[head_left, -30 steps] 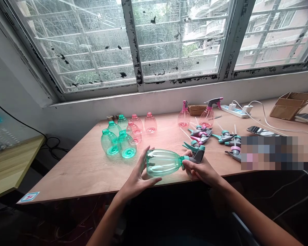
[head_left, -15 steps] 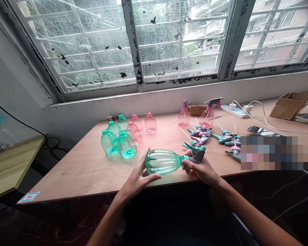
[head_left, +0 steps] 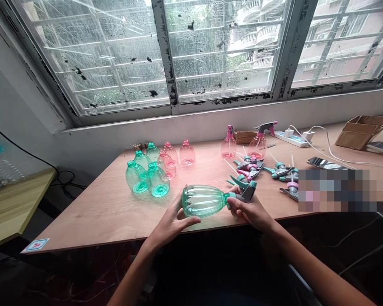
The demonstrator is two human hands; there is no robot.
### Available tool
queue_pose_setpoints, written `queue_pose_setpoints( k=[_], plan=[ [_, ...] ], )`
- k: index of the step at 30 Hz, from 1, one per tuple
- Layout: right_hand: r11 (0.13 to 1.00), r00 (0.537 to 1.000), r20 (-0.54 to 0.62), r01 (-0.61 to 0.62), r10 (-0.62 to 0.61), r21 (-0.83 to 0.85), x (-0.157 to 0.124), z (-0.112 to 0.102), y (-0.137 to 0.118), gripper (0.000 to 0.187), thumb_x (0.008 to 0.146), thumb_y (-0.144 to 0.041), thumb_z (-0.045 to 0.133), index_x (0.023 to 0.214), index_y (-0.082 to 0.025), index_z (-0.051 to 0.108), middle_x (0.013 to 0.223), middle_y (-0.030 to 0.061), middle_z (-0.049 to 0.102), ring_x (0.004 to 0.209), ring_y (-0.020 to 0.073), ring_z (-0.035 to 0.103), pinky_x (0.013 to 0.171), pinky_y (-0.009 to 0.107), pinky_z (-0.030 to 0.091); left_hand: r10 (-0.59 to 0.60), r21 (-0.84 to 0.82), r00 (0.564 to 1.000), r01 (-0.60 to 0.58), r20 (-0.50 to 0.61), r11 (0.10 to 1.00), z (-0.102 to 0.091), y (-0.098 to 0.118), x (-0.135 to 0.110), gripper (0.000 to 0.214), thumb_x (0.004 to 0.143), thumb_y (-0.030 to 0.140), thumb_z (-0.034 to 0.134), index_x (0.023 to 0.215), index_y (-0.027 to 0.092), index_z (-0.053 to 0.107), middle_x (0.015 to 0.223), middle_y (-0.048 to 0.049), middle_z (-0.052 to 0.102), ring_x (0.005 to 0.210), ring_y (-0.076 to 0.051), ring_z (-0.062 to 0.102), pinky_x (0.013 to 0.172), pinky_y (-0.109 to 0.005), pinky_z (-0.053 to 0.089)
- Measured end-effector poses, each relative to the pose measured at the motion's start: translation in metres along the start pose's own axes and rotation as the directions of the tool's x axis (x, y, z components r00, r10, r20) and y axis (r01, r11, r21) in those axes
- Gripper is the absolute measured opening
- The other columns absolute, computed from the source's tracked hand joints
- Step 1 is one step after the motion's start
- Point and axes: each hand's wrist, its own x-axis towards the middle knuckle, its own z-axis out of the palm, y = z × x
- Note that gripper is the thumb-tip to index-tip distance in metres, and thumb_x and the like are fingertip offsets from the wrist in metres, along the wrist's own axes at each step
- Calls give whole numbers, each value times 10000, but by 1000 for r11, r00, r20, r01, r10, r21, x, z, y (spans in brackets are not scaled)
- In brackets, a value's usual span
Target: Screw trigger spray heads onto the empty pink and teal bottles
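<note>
A clear green spray bottle (head_left: 204, 200) lies sideways just above the near edge of the wooden table (head_left: 108, 208). My left hand (head_left: 172, 223) wraps round its base, thumb in front. My right hand (head_left: 250, 211) grips the neck and the grey-and-teal trigger head (head_left: 245, 193) fitted on it. Behind the bottle stands a cluster of headless green bottles (head_left: 147, 176) and pink bottles (head_left: 175, 155). Loose trigger heads (head_left: 258, 168) lie to the right.
Two pink bottles with heads (head_left: 242, 144) stand near the wall. A power strip (head_left: 292, 136) with white cables, a cardboard box (head_left: 362, 129) and a phone (head_left: 322, 162) sit at the right. A second table (head_left: 15, 199) stands lower left.
The green bottle has risen slightly and turned a little in my hands; my left thumb has shifted along its base. Everything else on the table stayed put.
</note>
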Motion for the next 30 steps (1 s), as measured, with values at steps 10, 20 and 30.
queue_pose_setpoints(
  k=[10, 20, 30],
  plan=[
    [1000, 1000, -18, 16, -16, 8, 1, 2, -2, 279, 837, -372, 790, 900, -207, 574, 683, -30, 625, 475, 113, 546, 421, 237, 423, -7, -31, 1000, 7, 0, 999, 2, 3, -2, 1082, 803, 308, 799, 1596, 349, 64, 1594, -143, 372, 1425, -350, 424, 1176, -520, 342],
    [1000, 999, -31, 20, -20, 10, 2, 1, 1, 293, 834, -385, 790, 913, -206, 573, 677, -32, 625, 451, 107, 537, 393, 226, 404, 30, 16, 999, -30, 14, 999, 0, -2, 0, 1099, 794, 272, 808, 1589, 377, 56, 1513, -132, 456, 1389, -321, 474, 1162, -502, 360],
    [1000, 1000, -14, 8, -8, -12, 1, 2, 0, 319, 815, -407, 804, 888, -207, 566, 676, -29, 634, 463, 113, 545, 434, 248, 424, -40, 42, 999, 40, -5, 998, 0, 5, -2, 963, 845, 400, 749, 1593, 306, 149, 1560, -140, 406, 1425, -351, 406, 1168, -509, 353]
  ],
)
